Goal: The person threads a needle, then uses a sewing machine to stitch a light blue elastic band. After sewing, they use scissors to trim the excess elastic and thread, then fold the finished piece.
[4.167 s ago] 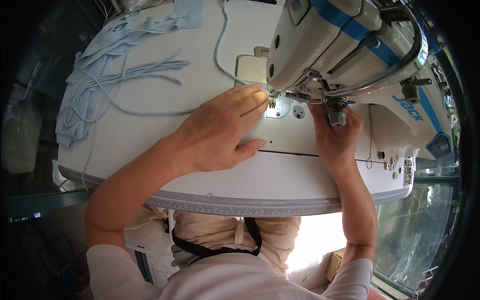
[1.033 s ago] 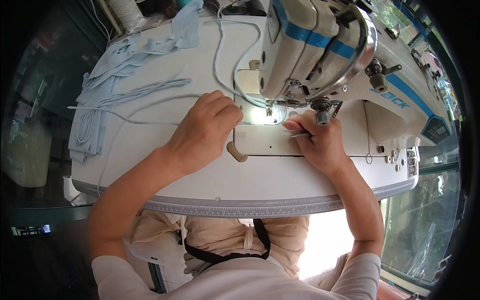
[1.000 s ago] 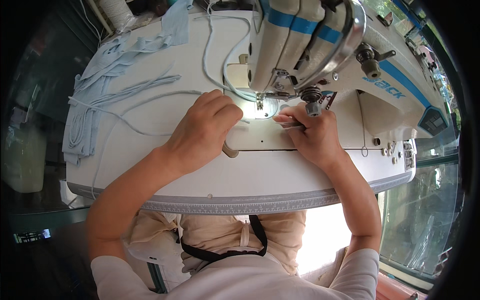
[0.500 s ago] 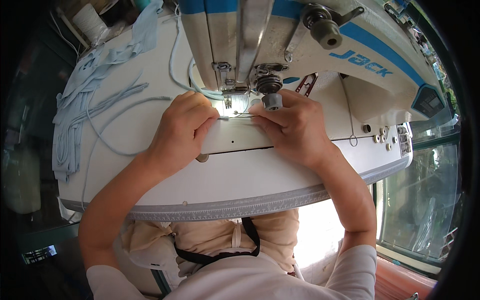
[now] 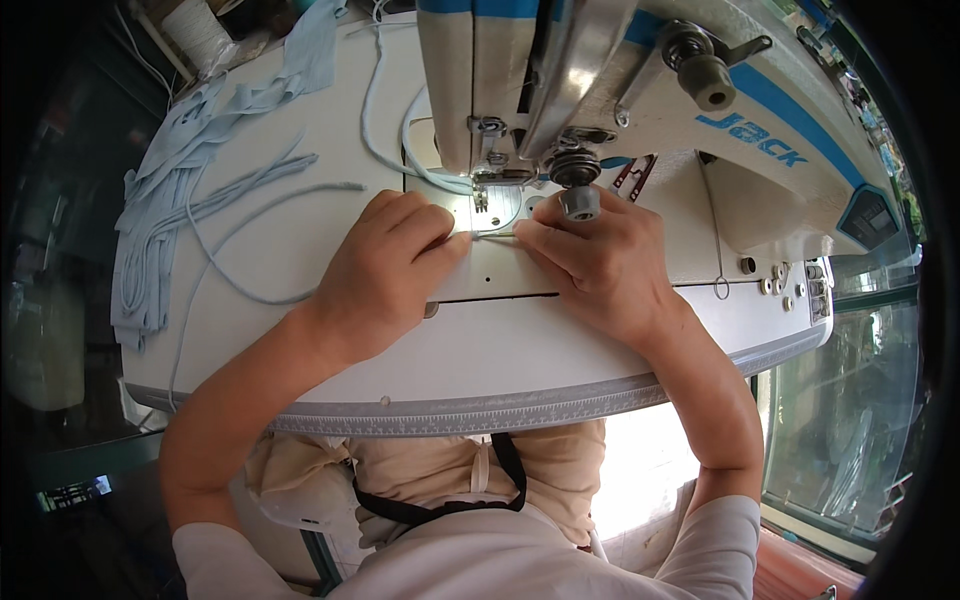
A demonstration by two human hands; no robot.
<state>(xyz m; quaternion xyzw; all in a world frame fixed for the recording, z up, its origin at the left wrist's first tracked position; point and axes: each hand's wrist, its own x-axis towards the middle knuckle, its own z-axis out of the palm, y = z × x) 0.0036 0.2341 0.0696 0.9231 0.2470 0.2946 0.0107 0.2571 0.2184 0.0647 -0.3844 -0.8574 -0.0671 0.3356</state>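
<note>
My left hand (image 5: 395, 270) is closed, thumb and forefinger pinching the end of a pale blue cord (image 5: 477, 235) just in front of the presser foot (image 5: 481, 200) of a white sewing machine (image 5: 800, 200). My right hand (image 5: 600, 260) is closed on a thin item beside it, too small to make out, pointing toward that cord end; its fingertips are partly behind the machine's grey knob (image 5: 580, 203). More pale blue cord (image 5: 375, 100) loops behind the foot and under the machine head, over the lit needle plate.
Pale blue fabric strips (image 5: 150, 270) and bundled cords (image 5: 270, 170) lie along the table's (image 5: 480, 370) left side. Several small bobbins (image 5: 775, 286) sit at the right. A white thread cone (image 5: 185, 30) stands back left; a grey ruler strip (image 5: 470, 415) runs along the front edge.
Since a second ago my hands have drawn closer together at the needle plate, and the slender item in my right hand now meets the cord end. The view has shifted nearer the machine head.
</note>
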